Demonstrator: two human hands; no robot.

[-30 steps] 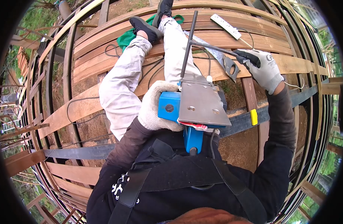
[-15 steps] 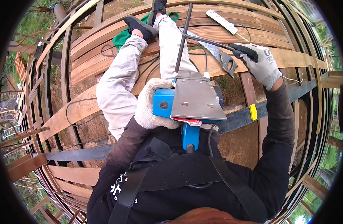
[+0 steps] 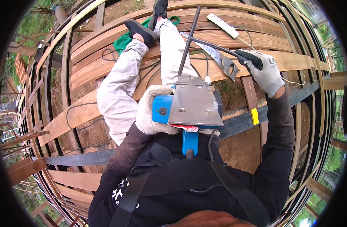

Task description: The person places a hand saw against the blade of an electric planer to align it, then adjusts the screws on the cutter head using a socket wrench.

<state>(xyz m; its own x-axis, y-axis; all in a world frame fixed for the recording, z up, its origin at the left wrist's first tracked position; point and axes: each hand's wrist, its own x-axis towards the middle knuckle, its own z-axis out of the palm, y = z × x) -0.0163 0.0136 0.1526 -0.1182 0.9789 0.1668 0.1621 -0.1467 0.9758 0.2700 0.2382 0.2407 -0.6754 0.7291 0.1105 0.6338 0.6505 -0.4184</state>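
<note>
A blue power tool [image 3: 189, 141] with a flat metal base plate [image 3: 196, 104] facing up rests against my body. My left hand [image 3: 149, 111], in a whitish glove, is wrapped round its left side, with the fingers partly hidden beneath it. My right hand [image 3: 262, 68], in a grey and black glove, is closed round the right end of a dark T-shaped metal wrench [image 3: 213, 42]. The wrench's long crossbar slants down to the tool, its lower end at the top edge of the plate. A hand saw [image 3: 218, 58] lies on the boards just beyond my right hand.
Beyond my outstretched legs [image 3: 118, 89] lie wooden boards [image 3: 256, 38] with a white power strip [image 3: 222, 25] and a green cloth [image 3: 122, 42]. Black cables loop around my legs. A yellow object [image 3: 254, 116] sits on a dark metal beam [image 3: 234, 125]. Gaps between the beams show soil.
The blue tool has shifted slightly left and down with my left hand. My right hand is slightly lower, and the wrench's crossbar leans more to the right.
</note>
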